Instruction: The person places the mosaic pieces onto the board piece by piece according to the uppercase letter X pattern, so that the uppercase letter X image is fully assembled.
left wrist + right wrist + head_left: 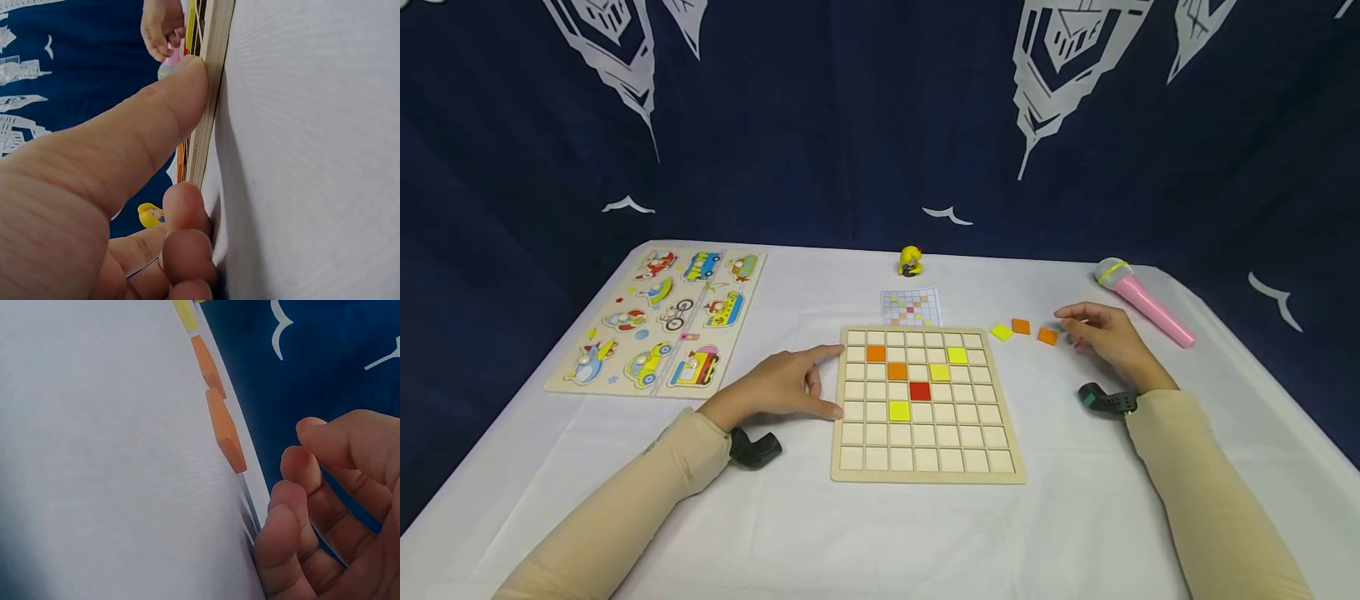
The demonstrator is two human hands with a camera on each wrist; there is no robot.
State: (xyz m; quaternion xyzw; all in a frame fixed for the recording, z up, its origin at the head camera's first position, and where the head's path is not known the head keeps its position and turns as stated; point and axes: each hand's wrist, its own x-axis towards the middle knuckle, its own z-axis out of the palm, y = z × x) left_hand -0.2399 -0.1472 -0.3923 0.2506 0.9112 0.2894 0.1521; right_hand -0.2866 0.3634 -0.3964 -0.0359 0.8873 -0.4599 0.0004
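Observation:
A square wooden grid board (927, 477) lies flat on the table. Three yellow tiles, two orange ones and one red tile (920, 391) sit in its cells. My left hand (781, 385) touches the board's left edge with the thumb and index finger spread apart; the left wrist view shows the thumb (169, 103) against the wooden side. To the right of the board lie a loose yellow tile (1002, 332) and two orange tiles, one nearer the board (1021, 326) and one farther right (1047, 336). My right hand (1103, 333) hovers just beside them, fingers loosely bent and holding nothing.
Behind the board is a small printed grid card (910, 307) with coloured squares, and beyond it a yellow figurine (910, 262). A vehicle puzzle board (625, 302) lies at the left. At the right rests a pink toy microphone (1152, 308).

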